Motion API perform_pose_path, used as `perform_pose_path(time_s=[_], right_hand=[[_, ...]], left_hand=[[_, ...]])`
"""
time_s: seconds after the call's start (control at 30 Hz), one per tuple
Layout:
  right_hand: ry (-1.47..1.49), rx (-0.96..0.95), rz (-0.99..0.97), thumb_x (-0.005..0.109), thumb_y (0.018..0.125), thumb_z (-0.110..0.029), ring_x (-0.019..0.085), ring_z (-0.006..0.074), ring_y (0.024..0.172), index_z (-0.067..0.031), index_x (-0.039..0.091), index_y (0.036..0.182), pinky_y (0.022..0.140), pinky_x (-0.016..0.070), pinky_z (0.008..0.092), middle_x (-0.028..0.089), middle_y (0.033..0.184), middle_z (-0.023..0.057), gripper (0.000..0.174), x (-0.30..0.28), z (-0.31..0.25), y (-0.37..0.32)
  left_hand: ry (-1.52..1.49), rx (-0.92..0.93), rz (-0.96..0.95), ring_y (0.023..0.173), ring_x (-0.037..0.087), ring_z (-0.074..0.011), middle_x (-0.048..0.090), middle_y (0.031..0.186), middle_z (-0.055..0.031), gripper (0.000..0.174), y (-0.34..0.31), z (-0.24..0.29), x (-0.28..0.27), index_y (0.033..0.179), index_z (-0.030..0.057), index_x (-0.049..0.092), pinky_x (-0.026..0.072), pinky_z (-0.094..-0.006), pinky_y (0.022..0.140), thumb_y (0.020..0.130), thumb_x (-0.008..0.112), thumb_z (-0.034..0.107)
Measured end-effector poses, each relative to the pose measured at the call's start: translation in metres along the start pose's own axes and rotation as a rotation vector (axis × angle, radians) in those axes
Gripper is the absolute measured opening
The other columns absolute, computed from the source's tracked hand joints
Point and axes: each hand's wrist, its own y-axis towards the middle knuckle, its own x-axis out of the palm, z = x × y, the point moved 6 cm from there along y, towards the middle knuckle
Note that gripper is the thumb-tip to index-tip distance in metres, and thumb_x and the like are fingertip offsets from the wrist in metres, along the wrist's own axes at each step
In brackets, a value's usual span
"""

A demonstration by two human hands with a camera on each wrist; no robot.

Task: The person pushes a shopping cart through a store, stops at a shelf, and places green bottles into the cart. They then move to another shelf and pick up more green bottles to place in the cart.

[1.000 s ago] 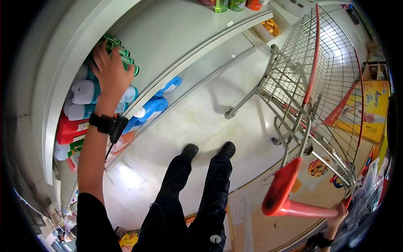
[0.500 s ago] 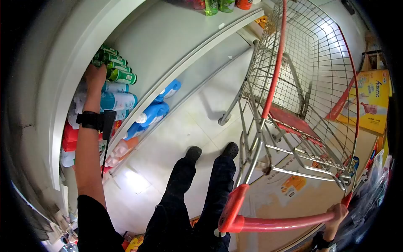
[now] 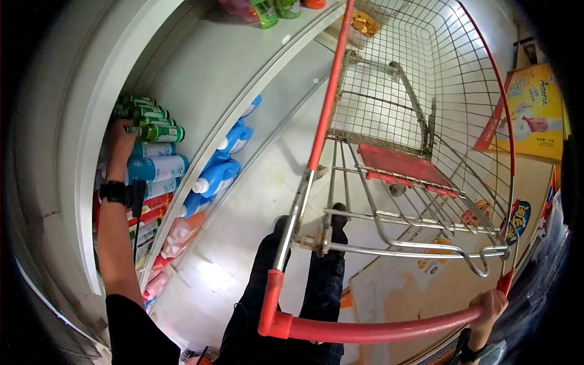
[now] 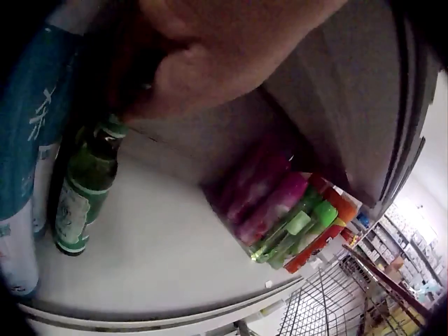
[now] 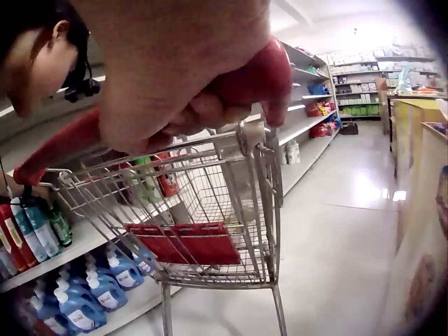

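In the head view my left hand [image 3: 120,143] is at the neck of the nearest green bottle [image 3: 161,134] in a group lying on the shelf. The left wrist view shows the curled thumb and fingers of this hand [image 4: 210,63] at the neck of a green bottle [image 4: 87,189]; the fingertips are in shadow. Blue-and-white bottles [image 3: 159,167] lie beside the green ones. My right hand [image 3: 488,307] grips the red handle [image 3: 383,330] of the wire cart [image 3: 389,109]; up close, the right hand [image 5: 182,77] has its fingers curled round the handle.
Blue jugs [image 3: 218,177] and pink bottles [image 3: 179,234] stand on the lower shelf. Pink and green bottles [image 3: 267,13] are further along the upper shelf [image 3: 207,67]. A yellow box [image 3: 535,112] is right of the cart. An aisle floor [image 5: 336,259] runs between shelving and boxes.
The cart has swung left and nearer, in front of the legs, with my right hand on its handle. My left hand has moved from over the green bottles to the neck of one.
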Motion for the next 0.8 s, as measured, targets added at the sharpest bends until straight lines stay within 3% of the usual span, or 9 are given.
perform_pose_path(time_s=[0.2,0.23,0.33,0.4,0.53,0.67,0.73,0.8], right_hand=[[-0.042,0.040,-0.002,0.058,0.052,-0.006,0.040,0.0269,0.044,-0.0076,0.033,0.058,0.046,0.0306,0.0371,0.032,0.051,0.0072,0.026,0.000,-0.012,0.004],[-0.043,0.048,-0.006,0.058,0.051,-0.006,0.040,0.0266,0.044,-0.0076,0.033,0.058,0.047,0.0308,0.0370,0.032,0.052,0.0071,0.026,-0.001,-0.014,0.006],[-0.037,0.055,0.002,0.058,0.051,-0.005,0.040,0.0260,0.044,-0.0077,0.033,0.058,0.047,0.0311,0.0365,0.032,0.052,0.0069,0.026,-0.003,-0.021,0.009],[-0.065,0.057,-0.007,0.058,0.050,-0.005,0.040,0.0251,0.044,-0.0082,0.033,0.058,0.046,0.0308,0.0360,0.032,0.051,0.0066,0.027,-0.004,-0.024,0.010],[0.004,0.084,0.000,0.056,0.052,-0.002,0.039,0.0261,0.045,-0.0070,0.031,0.057,0.047,0.0317,0.0365,0.032,0.052,0.0083,0.025,-0.007,-0.027,0.016],[0.006,0.094,0.011,0.057,0.053,-0.002,0.039,0.0262,0.046,-0.0069,0.032,0.056,0.048,0.0328,0.0361,0.033,0.052,0.0083,0.025,-0.007,-0.028,0.017],[0.031,0.102,-0.005,0.058,0.052,-0.004,0.040,0.0256,0.046,-0.0078,0.033,0.056,0.049,0.0331,0.0358,0.034,0.051,0.0073,0.025,-0.007,-0.026,0.015],[0.043,0.106,0.003,0.059,0.051,-0.006,0.040,0.0250,0.046,-0.0085,0.034,0.056,0.049,0.0332,0.0356,0.035,0.051,0.0063,0.025,-0.008,-0.026,0.015]], left_hand=[[0.005,0.152,0.088,0.094,0.056,-0.0394,0.057,0.098,-0.0191,0.022,-0.065,0.134,-0.056,0.101,0.0029,0.058,0.0457,-0.0452,0.078,0.080,0.063,0.006],[-0.118,0.230,0.149,0.092,0.056,-0.0393,0.056,0.098,-0.0190,0.019,-0.079,0.159,-0.069,0.100,0.0014,0.057,0.0461,-0.0439,0.077,0.081,0.061,0.004],[-0.170,0.283,0.176,0.093,0.056,-0.0333,0.055,0.100,-0.0160,0.019,-0.110,0.205,-0.106,0.100,0.0002,0.056,0.0473,-0.0392,0.078,0.082,0.061,0.002],[-0.164,0.321,0.191,0.095,0.058,-0.0251,0.056,0.104,-0.0123,0.019,-0.129,0.227,-0.129,0.102,-0.0001,0.056,0.0486,-0.0352,0.080,0.084,0.063,0.001],[-0.484,0.248,0.270,0.098,0.054,-0.0226,0.054,0.105,-0.0118,0.024,-0.157,0.257,-0.177,0.100,-0.0007,0.056,0.0454,-0.0318,0.086,0.079,0.063,-0.008],[-0.430,0.466,0.438,0.103,0.054,-0.0247,0.053,0.108,-0.0140,0.033,-0.186,0.286,-0.241,0.107,0.0021,0.053,0.0465,-0.0342,0.087,0.078,0.062,-0.010],[-0.320,0.533,0.475,0.105,0.054,-0.0256,0.053,0.114,-0.0155,0.031,-0.195,0.302,-0.273,0.115,0.0007,0.050,0.0456,-0.0381,0.093,0.086,0.058,-0.004],[-0.369,0.541,0.566,0.106,0.054,-0.0256,0.053,0.114,-0.0165,0.029,-0.199,0.314,-0.295,0.116,0.0003,0.049,0.0460,-0.0383,0.093,0.088,0.058,-0.001]])
